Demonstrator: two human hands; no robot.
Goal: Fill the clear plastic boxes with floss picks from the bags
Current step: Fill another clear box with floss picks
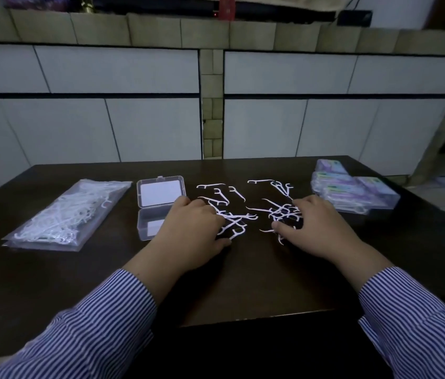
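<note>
I see L hand [191, 228] and R hand [317, 228] curled over loose white floss picks [232, 217] mid-table [243, 283], grip unclear; open clear box [158, 195] left of them, crinkly bag [71, 212] toward left edge.

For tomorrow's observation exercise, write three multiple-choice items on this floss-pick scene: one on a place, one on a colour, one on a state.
1. Where does the bag lie?
A. left of the open box
B. right of it
C. inside it

2. What colour are the loose picks?
A. black
B. white
C. red

3. How is the box?
A. shut
B. open, without picks
C. open, full

Key: 1 A, the bag lies at the table's left end; 2 B, they show white on dark wood; 3 B, lid back, no picks visible inside.
</note>
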